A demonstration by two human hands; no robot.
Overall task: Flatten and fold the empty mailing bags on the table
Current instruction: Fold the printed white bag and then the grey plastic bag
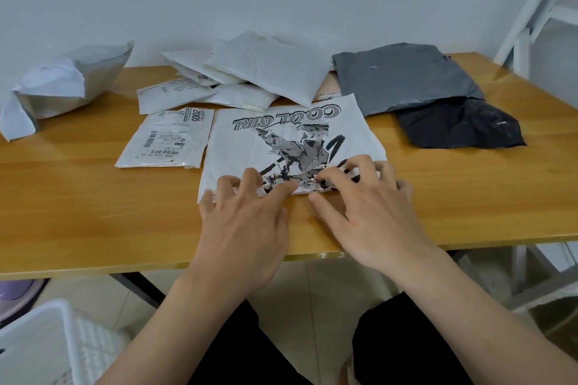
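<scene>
Two bare arms, no sleeves showing up to picture edge. Left hand (247, 228) and right hand (372, 216) wear no gloves. No rings, no watch, no bands on wrists. Nails short and plain. Black trousers (250, 350) on both legs, or maybe shorts; view cuts them off. Cloth looks smooth, no marks or pictures.

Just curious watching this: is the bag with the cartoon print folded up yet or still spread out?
Mostly spread: the printed bag lies flat; both hands are curling only its near edge.
</scene>
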